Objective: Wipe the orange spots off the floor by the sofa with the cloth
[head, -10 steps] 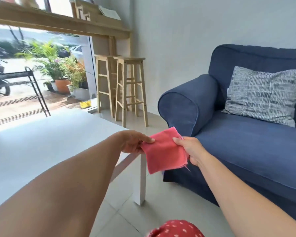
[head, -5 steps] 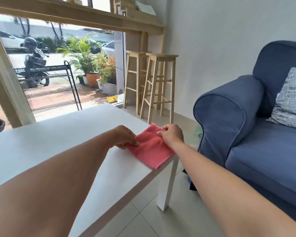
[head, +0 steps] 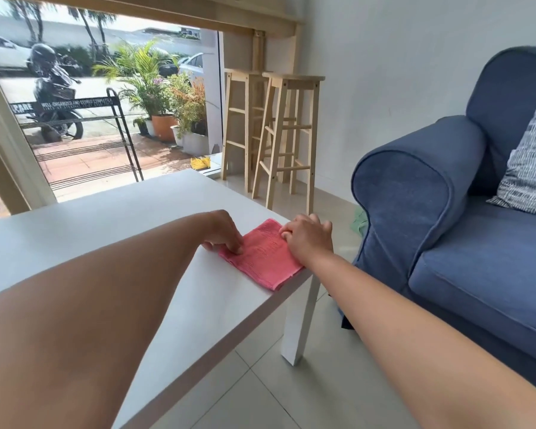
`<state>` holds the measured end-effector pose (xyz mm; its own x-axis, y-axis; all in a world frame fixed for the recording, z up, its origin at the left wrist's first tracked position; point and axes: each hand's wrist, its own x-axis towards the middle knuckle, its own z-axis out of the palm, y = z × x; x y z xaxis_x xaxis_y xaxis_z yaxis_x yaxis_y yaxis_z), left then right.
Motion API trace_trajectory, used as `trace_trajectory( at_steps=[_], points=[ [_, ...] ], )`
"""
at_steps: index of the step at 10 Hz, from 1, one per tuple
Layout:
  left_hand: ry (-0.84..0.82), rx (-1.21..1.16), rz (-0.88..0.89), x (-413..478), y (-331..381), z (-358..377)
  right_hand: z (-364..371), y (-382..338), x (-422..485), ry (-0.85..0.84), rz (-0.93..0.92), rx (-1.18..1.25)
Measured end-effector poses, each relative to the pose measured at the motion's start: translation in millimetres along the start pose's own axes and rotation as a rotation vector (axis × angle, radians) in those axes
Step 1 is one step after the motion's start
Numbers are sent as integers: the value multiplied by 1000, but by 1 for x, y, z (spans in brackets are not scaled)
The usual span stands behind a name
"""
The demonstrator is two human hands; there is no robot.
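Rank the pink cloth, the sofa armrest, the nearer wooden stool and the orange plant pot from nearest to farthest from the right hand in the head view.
From the right hand:
1. Pink cloth, under its fingers on the table corner.
2. Sofa armrest, just to the right.
3. Nearer wooden stool, behind the table.
4. Orange plant pot, outside, far left.

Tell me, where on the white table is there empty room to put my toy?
Most of the white table is bare: the whole stretch from the window side to the left hand. Only the corner nearest the sofa is crowded, where the folded pink cloth lies flat under both the left and right hand.
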<state>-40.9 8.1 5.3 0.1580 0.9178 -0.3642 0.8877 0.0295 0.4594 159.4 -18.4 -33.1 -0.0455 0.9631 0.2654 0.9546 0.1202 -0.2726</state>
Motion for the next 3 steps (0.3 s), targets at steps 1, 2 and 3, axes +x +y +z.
trace_trajectory(
  at_steps=[1, 2, 3],
  points=[
    [6, 175, -49, 0, 10, -1, -8, -1, 2, -82, -26, -75],
    [121, 398, -86, -8, 27, 6, -24, 7, -10, -68, -13, 11],
    [403, 526, -94, -15, 57, 22, -42, 41, -32, 78, 147, 138]
  ],
)
